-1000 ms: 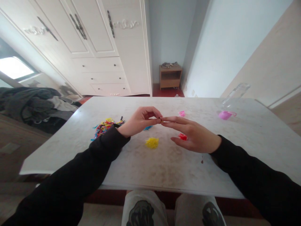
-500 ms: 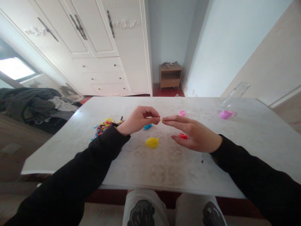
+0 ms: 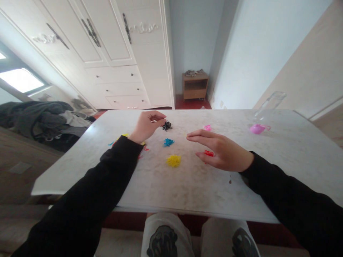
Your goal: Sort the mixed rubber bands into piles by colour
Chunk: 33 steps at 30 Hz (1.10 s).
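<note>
My left hand (image 3: pixel 148 125) is curled in a pinch at the far middle of the white table (image 3: pixel 187 185), its fingertips right beside a small black pile of bands (image 3: pixel 167 125). My right hand (image 3: pixel 221 151) hovers over a red pile (image 3: pixel 208 153), thumb and forefinger pressed together at the tip; what they hold is too small to see. Between the hands lie a blue pile (image 3: pixel 168 142) and a yellow pile (image 3: pixel 173 160). A pink pile (image 3: pixel 207 127) lies beyond the right hand. My left wrist partly hides a mixed-colour heap (image 3: pixel 119 137).
A pink lid (image 3: pixel 257 129) and a clear jar (image 3: pixel 268 105) on its side are at the table's far right. A white wardrobe (image 3: pixel 112 53) stands behind, clothes (image 3: pixel 45 117) are heaped at the left, and a wooden nightstand (image 3: pixel 194 86) stands in the corner.
The hands were pinched together over the table's middle. My left hand has moved away to the far left, up to the black pile. My right hand has stayed in place.
</note>
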Each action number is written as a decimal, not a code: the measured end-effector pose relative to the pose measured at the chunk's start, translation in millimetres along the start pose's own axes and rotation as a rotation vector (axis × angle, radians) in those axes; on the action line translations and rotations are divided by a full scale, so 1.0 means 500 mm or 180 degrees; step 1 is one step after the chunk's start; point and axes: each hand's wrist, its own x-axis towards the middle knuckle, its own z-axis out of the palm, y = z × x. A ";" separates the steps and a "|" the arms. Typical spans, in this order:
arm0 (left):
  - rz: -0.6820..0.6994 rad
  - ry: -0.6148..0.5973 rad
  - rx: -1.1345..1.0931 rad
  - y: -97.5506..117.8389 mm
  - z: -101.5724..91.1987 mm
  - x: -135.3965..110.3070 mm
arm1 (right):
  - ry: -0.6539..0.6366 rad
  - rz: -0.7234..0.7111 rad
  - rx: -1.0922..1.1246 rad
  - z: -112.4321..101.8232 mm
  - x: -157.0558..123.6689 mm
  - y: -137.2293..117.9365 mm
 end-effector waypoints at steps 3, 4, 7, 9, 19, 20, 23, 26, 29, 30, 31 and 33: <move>-0.0007 0.0070 0.0244 -0.013 -0.003 0.003 | -0.0017 0.0009 0.0024 0.000 -0.001 0.000; 0.0004 0.0087 0.0324 -0.017 -0.003 0.003 | -0.0016 0.0012 0.0033 0.000 -0.001 0.000; 0.0001 0.0122 0.0467 -0.027 -0.004 0.005 | -0.0019 0.0021 0.0053 0.000 -0.001 0.002; -0.0029 0.0117 0.0530 -0.034 -0.006 0.007 | -0.0057 0.0029 0.0057 0.001 0.000 0.003; -0.0068 -0.0115 0.0874 -0.037 -0.014 0.012 | -0.0452 -0.0085 0.0161 0.020 0.002 -0.012; -0.0077 -0.0105 0.0897 -0.037 -0.014 0.012 | -0.0502 -0.0122 0.0189 0.023 0.002 -0.016; -0.0097 -0.0108 0.0930 -0.037 -0.012 0.012 | -0.0616 -0.0268 0.0317 0.031 0.004 -0.028; -0.0110 -0.0108 0.0948 -0.036 -0.010 0.013 | -0.0711 -0.0384 0.0394 0.039 0.006 -0.036; -0.0132 -0.0044 0.0966 -0.029 -0.015 0.015 | -0.0790 -0.0430 0.0384 0.044 0.007 -0.040; -0.0132 -0.0023 0.0979 -0.025 -0.020 0.015 | -0.0800 -0.0433 0.0373 0.044 0.007 -0.040; -0.0133 -0.0028 0.0996 -0.020 -0.028 0.016 | -0.0800 -0.0423 0.0361 0.044 0.007 -0.040; -0.0174 -0.0214 0.1073 -0.008 -0.049 0.016 | -0.0769 -0.0394 0.0346 0.041 0.007 -0.039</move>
